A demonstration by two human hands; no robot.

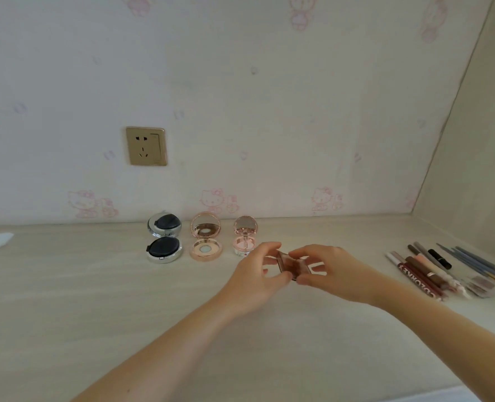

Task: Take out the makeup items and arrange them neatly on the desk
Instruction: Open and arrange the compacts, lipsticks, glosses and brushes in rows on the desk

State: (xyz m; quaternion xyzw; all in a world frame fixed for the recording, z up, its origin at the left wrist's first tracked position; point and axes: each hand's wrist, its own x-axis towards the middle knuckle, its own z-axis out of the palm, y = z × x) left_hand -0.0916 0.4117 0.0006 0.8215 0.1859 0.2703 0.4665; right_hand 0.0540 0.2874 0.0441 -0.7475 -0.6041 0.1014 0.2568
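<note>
I count three open compacts along the wall: silver (pixel 164 237), rose-gold (pixel 206 236), pink (pixel 245 235). My left hand (pixel 257 274) and right hand (pixel 331 269) pinch one small brownish palette (pixel 291 265) between curled fingers, just above the desk (pixel 95 285). Pencils and brushes (pixel 449 271) lie at right; their number is unclear.

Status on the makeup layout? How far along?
Done: three open compacts stand in a row by the wall, silver, rose-gold and pink; pencils and brushes lie side by side at the right. In hand: left hand and right hand hold a small brownish case just right of the row. Left: setting it down; whether more items remain is out of view.
</note>
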